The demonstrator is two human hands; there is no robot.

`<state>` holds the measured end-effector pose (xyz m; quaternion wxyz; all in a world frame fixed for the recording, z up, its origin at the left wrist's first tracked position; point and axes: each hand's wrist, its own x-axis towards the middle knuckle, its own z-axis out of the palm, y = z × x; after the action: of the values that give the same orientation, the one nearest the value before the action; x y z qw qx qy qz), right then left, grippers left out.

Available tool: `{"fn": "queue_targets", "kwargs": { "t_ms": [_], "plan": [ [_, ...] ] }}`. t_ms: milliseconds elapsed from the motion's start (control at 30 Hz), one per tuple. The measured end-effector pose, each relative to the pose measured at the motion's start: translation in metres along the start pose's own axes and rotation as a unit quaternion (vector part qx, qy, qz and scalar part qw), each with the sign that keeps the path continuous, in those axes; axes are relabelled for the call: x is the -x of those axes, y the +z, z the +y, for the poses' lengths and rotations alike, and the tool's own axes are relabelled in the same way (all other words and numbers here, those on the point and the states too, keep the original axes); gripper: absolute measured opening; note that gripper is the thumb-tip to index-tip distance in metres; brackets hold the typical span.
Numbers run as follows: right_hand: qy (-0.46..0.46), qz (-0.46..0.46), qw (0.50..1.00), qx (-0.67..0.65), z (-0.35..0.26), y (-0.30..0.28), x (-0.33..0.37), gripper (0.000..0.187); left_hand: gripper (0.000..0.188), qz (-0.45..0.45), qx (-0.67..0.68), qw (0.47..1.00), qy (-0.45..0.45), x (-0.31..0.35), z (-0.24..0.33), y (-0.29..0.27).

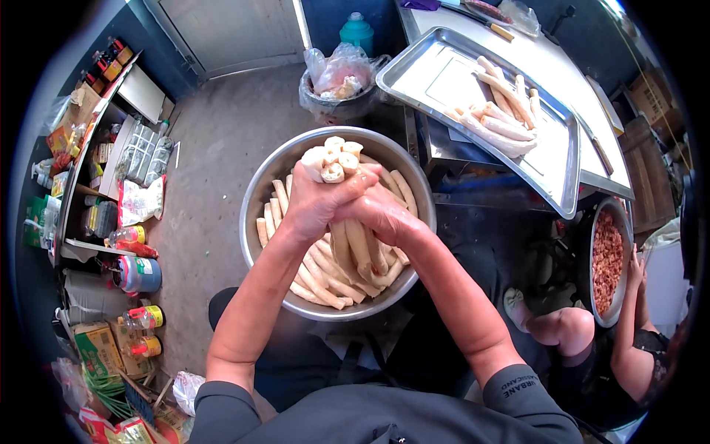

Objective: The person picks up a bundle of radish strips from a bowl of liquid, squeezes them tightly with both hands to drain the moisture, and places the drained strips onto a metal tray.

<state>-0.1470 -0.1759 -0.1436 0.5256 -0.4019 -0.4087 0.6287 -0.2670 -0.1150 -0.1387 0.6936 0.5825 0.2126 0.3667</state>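
Both my hands are wrapped round a bundle of long pale rolls (340, 160), whose cut ends show coiled layers above my fingers. My left hand (316, 198) and my right hand (379, 210) press together, fingers overlapping, closed on the bundle. The bundle's lower ends hang down toward more rolls (319, 285) lying in a large round metal basin (254, 255). My hands are over the middle of this basin and hide some of the rolls below.
A metal tray (444, 81) with several pale rolls sits on a white table (592, 111) at the right. Beyond the basin stands a bag-lined bin (347, 107). Shelves with bottles (139, 274) line the left. A person (629, 348) holds a pot of reddish chopped filling (608, 259).
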Motion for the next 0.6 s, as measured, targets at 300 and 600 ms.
{"fn": "queue_targets", "kwargs": {
  "t_ms": [300, 600],
  "plan": [
    [0.057, -0.051, 0.997, 0.006, 0.007, -0.007, -0.008, 0.074, 0.017, 0.021, 0.079, 0.996, 0.027, -0.008, 0.003, -0.005],
    [0.017, -0.106, 0.988, -0.115, 0.018, 0.001, -0.012, 0.095, 0.013, 0.092, 0.129, 0.987, 0.028, -0.006, 0.009, -0.004]
  ]
}}
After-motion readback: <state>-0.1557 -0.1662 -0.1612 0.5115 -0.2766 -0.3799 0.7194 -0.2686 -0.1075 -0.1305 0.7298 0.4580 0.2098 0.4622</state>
